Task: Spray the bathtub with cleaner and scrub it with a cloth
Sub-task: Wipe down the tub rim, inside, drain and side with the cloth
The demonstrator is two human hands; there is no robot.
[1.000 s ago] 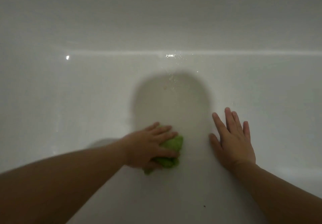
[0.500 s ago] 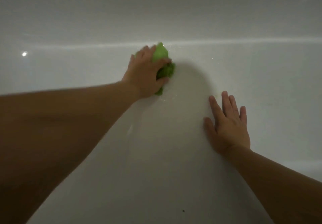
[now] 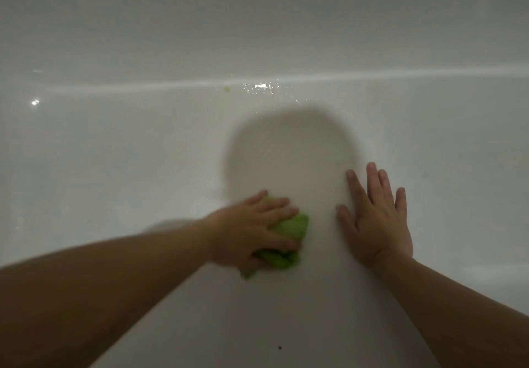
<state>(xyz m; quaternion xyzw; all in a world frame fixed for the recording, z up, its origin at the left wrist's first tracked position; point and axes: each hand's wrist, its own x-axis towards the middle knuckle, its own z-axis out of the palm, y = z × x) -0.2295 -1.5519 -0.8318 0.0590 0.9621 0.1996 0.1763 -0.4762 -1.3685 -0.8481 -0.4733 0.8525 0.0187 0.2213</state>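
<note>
The white bathtub [image 3: 114,152] fills the whole view, its floor meeting the far wall along a bright line. My left hand [image 3: 252,228] grips a crumpled green cloth [image 3: 289,238] and presses it on the tub floor near the middle. My right hand [image 3: 378,221] lies flat on the floor to the right of the cloth, fingers straight and spread, a short gap away. No spray bottle is in view.
Wet droplets [image 3: 260,87] glint along the seam at the far wall, with a small green speck [image 3: 226,89] beside them. A dark speck [image 3: 279,347] lies on the near floor. My head's shadow [image 3: 286,150] falls on the floor beyond the hands.
My left hand has pulled the cloth back from the far seam toward me, down to the tub floor beside my right hand. The right hand has stayed flat in place.
</note>
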